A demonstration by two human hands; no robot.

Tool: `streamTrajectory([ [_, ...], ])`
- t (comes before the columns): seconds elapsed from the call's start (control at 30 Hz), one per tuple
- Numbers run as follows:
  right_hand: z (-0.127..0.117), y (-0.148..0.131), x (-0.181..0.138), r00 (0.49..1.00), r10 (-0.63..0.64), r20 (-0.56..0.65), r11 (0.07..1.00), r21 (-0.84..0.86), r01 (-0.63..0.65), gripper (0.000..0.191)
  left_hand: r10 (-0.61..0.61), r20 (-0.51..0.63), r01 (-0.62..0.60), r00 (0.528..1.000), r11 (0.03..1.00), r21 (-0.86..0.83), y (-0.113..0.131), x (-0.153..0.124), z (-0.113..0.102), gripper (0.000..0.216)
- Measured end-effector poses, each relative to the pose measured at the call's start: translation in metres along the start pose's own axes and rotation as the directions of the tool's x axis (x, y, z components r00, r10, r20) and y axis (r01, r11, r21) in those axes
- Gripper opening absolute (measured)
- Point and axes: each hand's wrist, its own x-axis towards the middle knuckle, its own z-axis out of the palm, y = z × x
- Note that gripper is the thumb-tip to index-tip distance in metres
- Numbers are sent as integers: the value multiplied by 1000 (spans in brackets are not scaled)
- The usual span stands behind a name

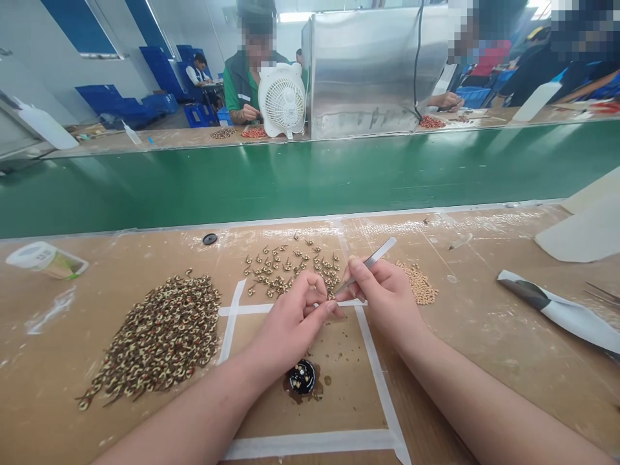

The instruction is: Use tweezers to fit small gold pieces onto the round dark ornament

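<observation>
Head view: hands (387,303) close together, tweezers (380,252) in right.

silver tweezers (382,251) | slim | tilted, tip down-left | in right fingers (363,276)

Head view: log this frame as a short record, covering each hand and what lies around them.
Left hand: fingers pinched near the tweezers' tip; anything between them too small to tell
Right hand: holds metal tweezers
Left of hands: large heap of small dark-and-cream parts
Beyond hands: scattered similar parts
Right of right hand: beige pellets
Nearer the wearer: black dish, pale bits inside
</observation>
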Motion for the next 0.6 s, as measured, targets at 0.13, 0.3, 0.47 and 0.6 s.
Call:
streamTrajectory([
  [0.13,2,-3,-1,1000,-10,-12,1000,1,10,49,17,-7,-17,1000,1000,-13,0,0,0,21],
  [0.3,3,-3,-2,1000,1,-21,1000,-6,-1,50,62,-18,-62,998,998,-14,-5,1,-1,19],
  [0.47,3,-4,-2,999,-29,-21,999,-41,28,50,91,-27,-92,995,995,-29,-9,2,-1,19],
  [0.6,4,-4,-3,999,-48,-18,998,-29,47,48,114,-45,-115,992,993,-23,-9,2,0,18],
])
